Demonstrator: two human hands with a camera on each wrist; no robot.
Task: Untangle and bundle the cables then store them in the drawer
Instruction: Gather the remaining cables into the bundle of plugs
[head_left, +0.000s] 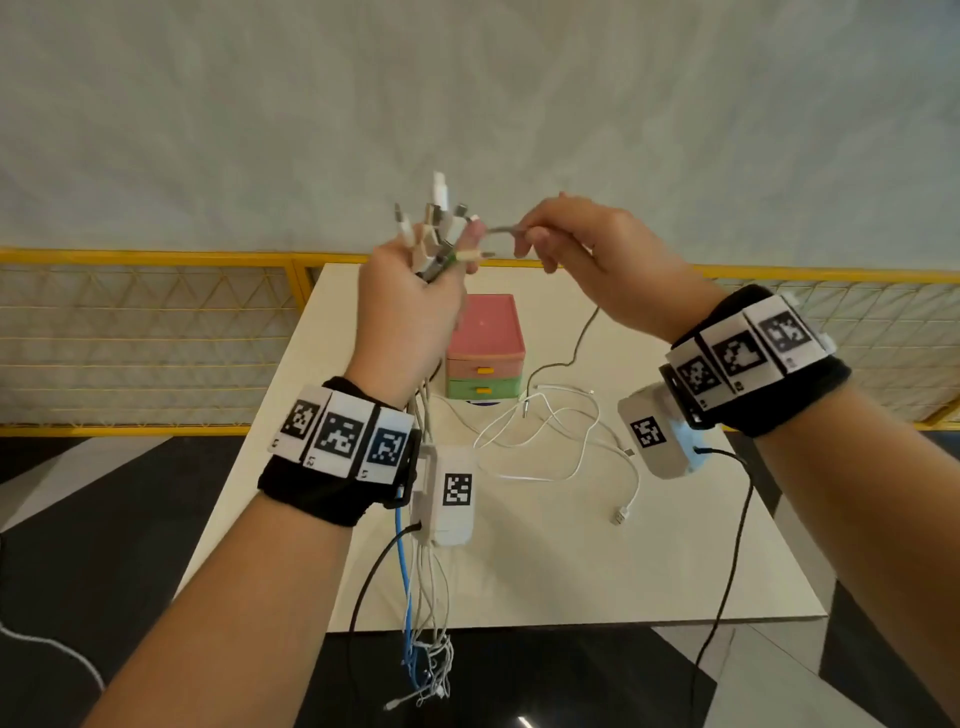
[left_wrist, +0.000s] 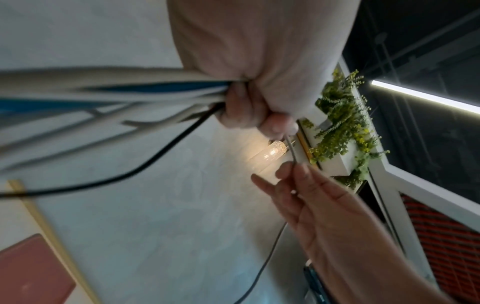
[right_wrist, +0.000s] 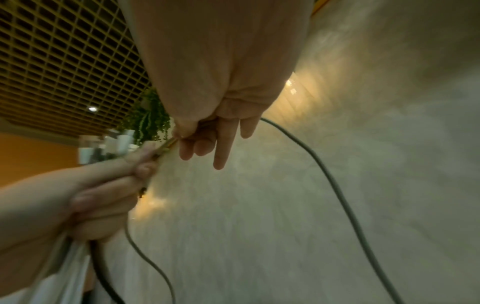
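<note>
My left hand (head_left: 415, 301) is raised above the table and grips a bundle of cables (head_left: 434, 234), their plugs sticking up past the fingers and the rest hanging below the wrist to a tangle (head_left: 428, 670). In the left wrist view the fist (left_wrist: 244, 107) closes on white, blue and black cords. My right hand (head_left: 576, 244) pinches one end of a thin grey cable (head_left: 584, 338) between thumb and forefinger, close to the left hand's fingertips; that cable trails down to the table. A small drawer unit (head_left: 485, 348) with a pink top and a green drawer stands behind.
A loose white cable (head_left: 550, 441) lies in loops on the white table (head_left: 571, 561), one plug near the right side. A yellow mesh railing (head_left: 145, 332) runs behind the table. The floor around is dark. Wrist camera leads hang from both arms.
</note>
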